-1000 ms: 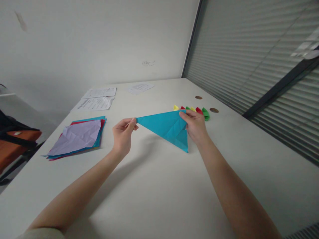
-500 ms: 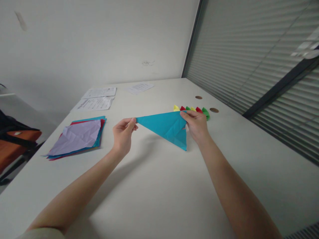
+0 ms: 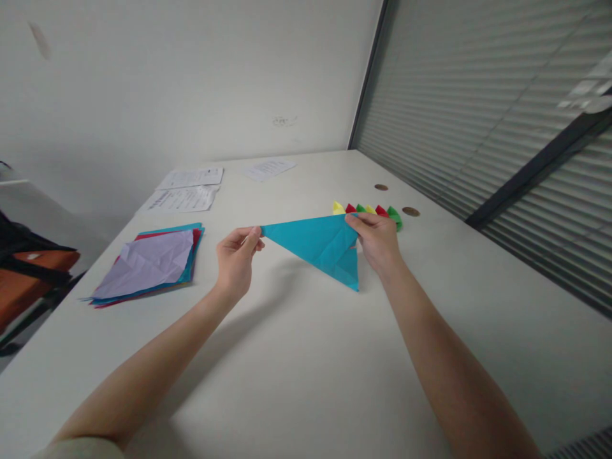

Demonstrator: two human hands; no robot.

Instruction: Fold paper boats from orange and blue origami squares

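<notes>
A blue sheet of origami paper [image 3: 313,239], folded into a triangle with creases near its right side, is stretched between my hands above the table. My left hand [image 3: 236,258] pinches its pointed left corner between thumb and fingers. At the upper right edge, my right hand [image 3: 380,239] grips the paper, thumb in front and the other fingers partly hidden behind. The triangle's lower corner hangs free. Behind my right hand stands a row of small folded paper pieces [image 3: 367,209] in yellow, red and green, partly covered by the hand and the blue paper.
On the left of the white table [image 3: 296,382] lies a stack of coloured paper [image 3: 148,264], a creased lilac sheet on top. Printed sheets [image 3: 184,197] lie farther back. Two round brown discs [image 3: 410,211] are at the right, near the window blinds [image 3: 478,115]. An orange-and-black object [image 3: 36,274] is beyond the left edge.
Almost nothing differs. The free lower corner of the blue paper has shifted very slightly down; both hands keep their grip and place.
</notes>
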